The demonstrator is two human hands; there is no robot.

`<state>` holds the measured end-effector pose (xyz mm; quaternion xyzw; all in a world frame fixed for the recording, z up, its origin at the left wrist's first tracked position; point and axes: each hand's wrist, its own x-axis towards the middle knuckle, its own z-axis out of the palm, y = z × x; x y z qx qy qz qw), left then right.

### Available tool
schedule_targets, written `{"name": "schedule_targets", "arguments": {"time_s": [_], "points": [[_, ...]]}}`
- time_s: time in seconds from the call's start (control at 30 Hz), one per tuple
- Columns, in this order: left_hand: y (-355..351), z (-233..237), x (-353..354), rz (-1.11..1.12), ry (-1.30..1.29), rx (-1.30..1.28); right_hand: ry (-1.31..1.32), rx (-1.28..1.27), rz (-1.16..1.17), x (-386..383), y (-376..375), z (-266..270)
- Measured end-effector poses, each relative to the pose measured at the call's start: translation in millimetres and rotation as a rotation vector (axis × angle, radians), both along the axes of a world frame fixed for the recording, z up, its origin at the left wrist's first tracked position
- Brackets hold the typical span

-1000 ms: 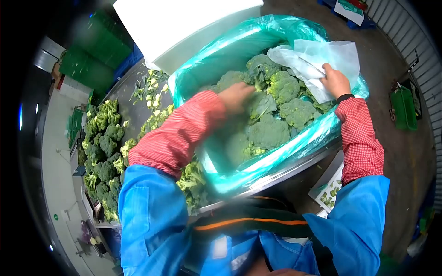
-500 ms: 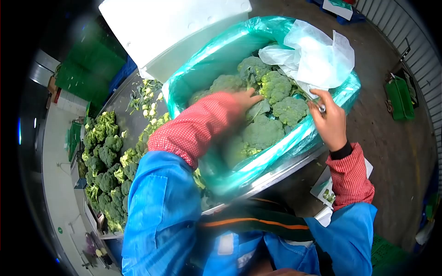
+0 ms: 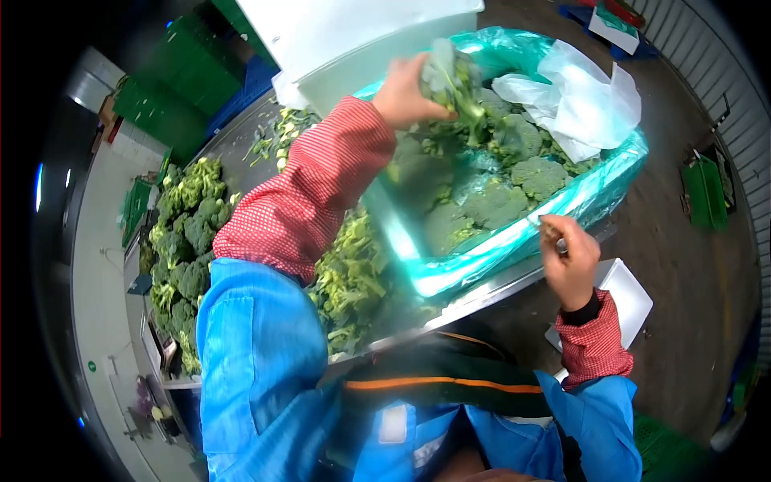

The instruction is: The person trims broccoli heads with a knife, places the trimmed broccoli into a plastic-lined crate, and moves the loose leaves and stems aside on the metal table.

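The left grip (image 3: 405,92) is closing firmly round a broccoli (image 3: 450,80), thumb and fingers wrapping its side, and is holding it above the far left part of the green liner (image 3: 598,186). The right grip (image 3: 572,267) is curling tight round a small tool (image 3: 562,246) with a metallic end, just outside the liner's near right rim; the fingers are hiding most of it, so I cannot tell what it is

The left grip is no longer reaching down among the pieces (image 3: 491,205) inside the liner but is raising one clear of them, its stem seemingly slanting down. A patch of bare film is now showing between the pieces, so the layer is apparently being rearranged or thinned rather than simply covered. The right grip is no longer touching the white sheet (image 3: 602,104), which is lying crumpled over the liner's far right corner, leaving most of the pieces exposed

A white box (image 3: 361,40) is standing beyond the liner, toward its left. More broccoli heads (image 3: 189,233) are lying on the desk (image 3: 474,307) well to the liner's left, and pale leafy stalks (image 3: 345,269) are heaping just beside its left end

No brand or label is showing legibly; a pale patch (image 3: 393,424) on the clothing, nearer than the liner, is carrying no writing that I can read
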<state>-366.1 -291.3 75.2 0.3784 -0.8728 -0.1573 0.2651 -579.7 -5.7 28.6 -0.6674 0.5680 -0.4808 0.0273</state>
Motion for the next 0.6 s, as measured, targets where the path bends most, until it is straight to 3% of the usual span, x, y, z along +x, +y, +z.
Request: {"name": "schedule_targets", "arguments": {"time_s": [0.07,0.13,0.2,0.3,0.37,0.53,0.6], "points": [[-20.3,-15.0,42.8,0.077,0.206,0.313,0.031,-0.002,0.080,27.7,9.0,0.7],[6.9,-9.0,85.4,0.055,0.501,0.663,-0.007,0.048,0.169,59.0,18.7,0.5],[48.1,5.7,129.7,0.095,0.592,0.895,-0.048,0.117,0.279,89.6,26.0,-1.2],[105.7,17.5,193.1,0.286,0.628,0.969,-0.150,0.373,0.384,138.8,35.0,-5.6],[144.4,15.3,221.0,0.362,0.686,0.990,-0.180,0.406,0.459,166.6,32.8,-19.0],[215.2,-44.4,275.3,0.566,0.896,1.051,-0.248,0.549,0.558,215.7,16.2,-52.6],[245.1,-80.3,283.7,0.755,0.986,1.071,-0.197,0.613,0.542,238.9,7.3,-74.9]]}}
